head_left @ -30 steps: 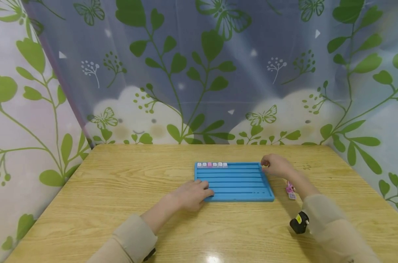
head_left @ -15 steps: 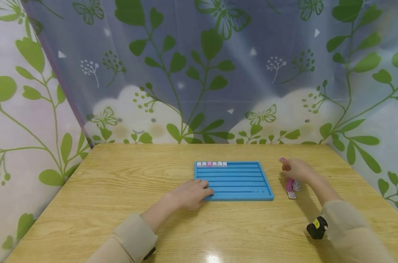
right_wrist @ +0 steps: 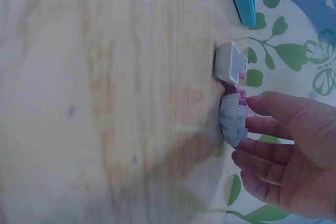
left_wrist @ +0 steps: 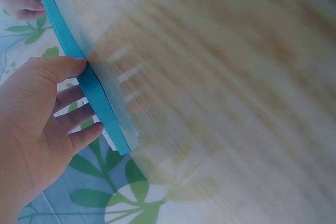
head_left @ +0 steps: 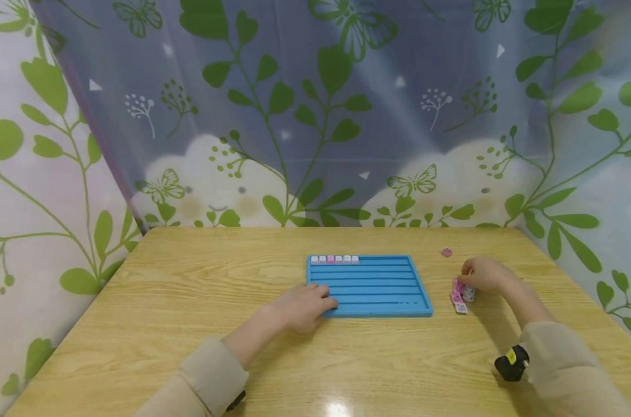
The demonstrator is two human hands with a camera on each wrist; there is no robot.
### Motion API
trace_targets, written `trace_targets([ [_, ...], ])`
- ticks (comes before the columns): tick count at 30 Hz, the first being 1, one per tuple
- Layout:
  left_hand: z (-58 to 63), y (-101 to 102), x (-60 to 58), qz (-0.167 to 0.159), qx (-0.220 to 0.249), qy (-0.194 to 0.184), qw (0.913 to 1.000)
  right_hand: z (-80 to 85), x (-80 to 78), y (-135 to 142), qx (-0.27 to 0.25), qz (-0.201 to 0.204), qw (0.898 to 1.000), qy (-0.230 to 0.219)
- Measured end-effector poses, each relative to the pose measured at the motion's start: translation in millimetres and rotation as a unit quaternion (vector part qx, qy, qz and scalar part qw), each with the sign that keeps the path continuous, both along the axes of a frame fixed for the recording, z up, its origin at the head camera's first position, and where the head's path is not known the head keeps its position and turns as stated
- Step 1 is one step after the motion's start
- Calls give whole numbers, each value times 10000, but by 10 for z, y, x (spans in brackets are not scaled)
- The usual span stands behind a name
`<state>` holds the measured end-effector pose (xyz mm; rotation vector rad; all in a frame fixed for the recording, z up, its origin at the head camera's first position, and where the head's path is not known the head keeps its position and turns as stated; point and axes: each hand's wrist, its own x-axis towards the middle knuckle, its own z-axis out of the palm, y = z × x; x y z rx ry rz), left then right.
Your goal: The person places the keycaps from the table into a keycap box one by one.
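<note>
A blue ridged tray (head_left: 367, 275) lies on the table with a short row of white keycaps and one pink keycap (head_left: 330, 259) in its top left slot. At the tray's near left corner, my left hand (head_left: 302, 307) holds it, thumb (left_wrist: 71, 69) on the front edge and fingers along the left side. To the right of the tray is a small pile of pink and white keycaps (head_left: 457, 297). My right hand (head_left: 487, 275) hovers at the pile, thumb and fingers spread near a white keycap (right_wrist: 232, 119). One pink keycap (head_left: 446, 252) lies alone farther back.
The wooden table (head_left: 201, 255) ends at a patterned curtain (head_left: 315, 145) at the back, with more curtain at both sides. A black wrist camera (head_left: 512, 363) hangs below the right sleeve.
My right hand has moved from the tray's far right corner rightward to the pile. The single pink keycap, by its fingertips half a second ago, now lies apart. The left hand stays put.
</note>
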<state>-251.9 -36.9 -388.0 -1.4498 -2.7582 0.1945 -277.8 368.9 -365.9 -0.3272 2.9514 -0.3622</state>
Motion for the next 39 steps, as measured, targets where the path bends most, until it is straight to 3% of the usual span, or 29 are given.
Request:
trace_targets([
  [8, 10, -8, 10, 8, -10, -20, 10000, -31, -8, -62, -116, -78, 9998, 161],
  [18, -1, -14, 18, -79, 40, 64, 9999, -45, 5, -121, 13, -311, 9995, 11],
  [27, 7, -18, 14, -57, 30, 73, 10000, -67, -7, -209, 93, -260, 9996, 11],
  [39, 11, -21, 14, -44, 61, 21, 10000, -87, -53, -233, -352, -328, 9987, 169],
])
